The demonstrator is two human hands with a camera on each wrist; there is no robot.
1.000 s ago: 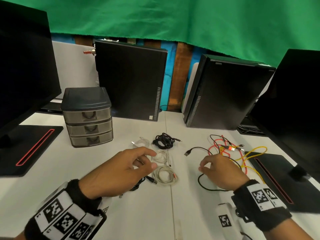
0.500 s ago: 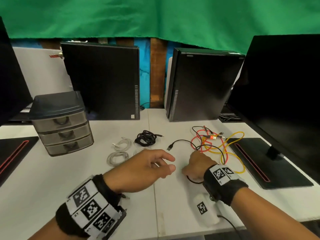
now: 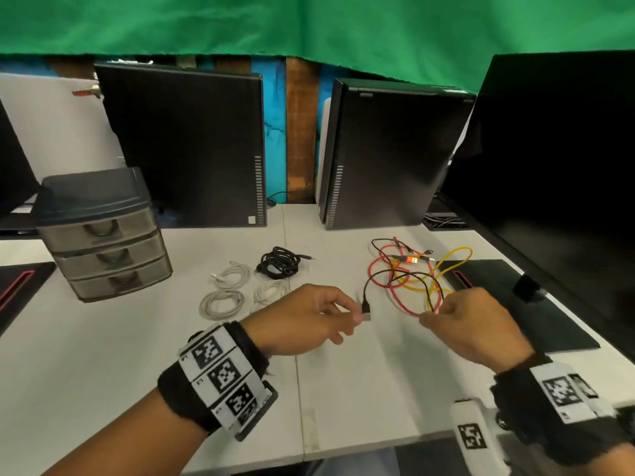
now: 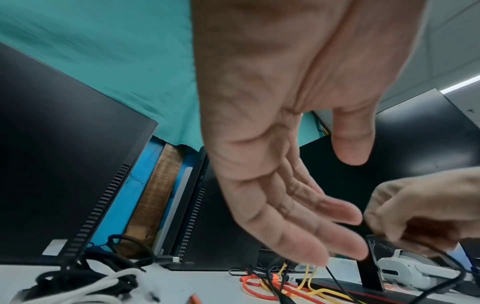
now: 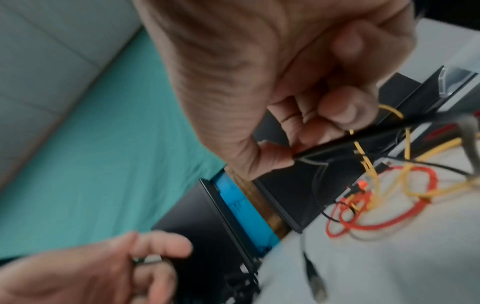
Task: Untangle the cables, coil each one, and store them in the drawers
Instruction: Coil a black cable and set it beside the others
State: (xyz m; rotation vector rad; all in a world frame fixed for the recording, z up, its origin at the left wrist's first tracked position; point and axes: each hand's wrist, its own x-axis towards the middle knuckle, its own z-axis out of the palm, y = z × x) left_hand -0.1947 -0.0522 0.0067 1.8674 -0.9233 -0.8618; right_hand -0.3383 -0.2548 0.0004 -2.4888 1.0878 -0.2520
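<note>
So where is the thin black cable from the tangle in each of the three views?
Head: black cable loops over the red and yellow cables right of centre, its USB plug beside the left hand.
Left wrist: lower right, running from the right hand down to the desk.
Right wrist: upper right, a dark line pinched in that hand.
Shared landmark: the red cable.

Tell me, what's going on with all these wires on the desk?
A person is sorting cables. The right hand pinches a thin black cable out of a tangle with a red cable and a yellow cable. The left hand is at its USB plug. Three coiled white cables and a coiled black braided cable lie beside the closed grey three-drawer plastic unit.
</note>
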